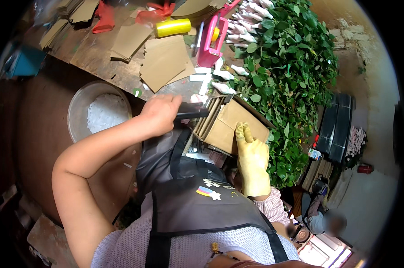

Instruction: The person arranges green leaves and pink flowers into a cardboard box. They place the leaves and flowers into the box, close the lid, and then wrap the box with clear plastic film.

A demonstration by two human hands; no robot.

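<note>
My bare left hand (161, 115) is closed around a long black tool, which looks like a stapler (192, 110); its far end meets the edge of a folded cardboard wrap (231, 123). Against the face of that wrap, my right hand (252, 161) in a pale yellow rubber glove lays two fingers out straight. Its thumb is hidden. Layered cardboard edges show at the wrap's left side. Just beyond it lie white-netted flower buds (223, 87), and leafy green stems (287, 94) spread along its right.
On the wooden table (88, 49) lie cardboard sheets (164, 62), a yellow roll (173, 27), a pink tape dispenser (211, 42) and red gloves (104, 18). A round tub (74, 109) with white material stands at left. Another person (318, 216) is at lower right.
</note>
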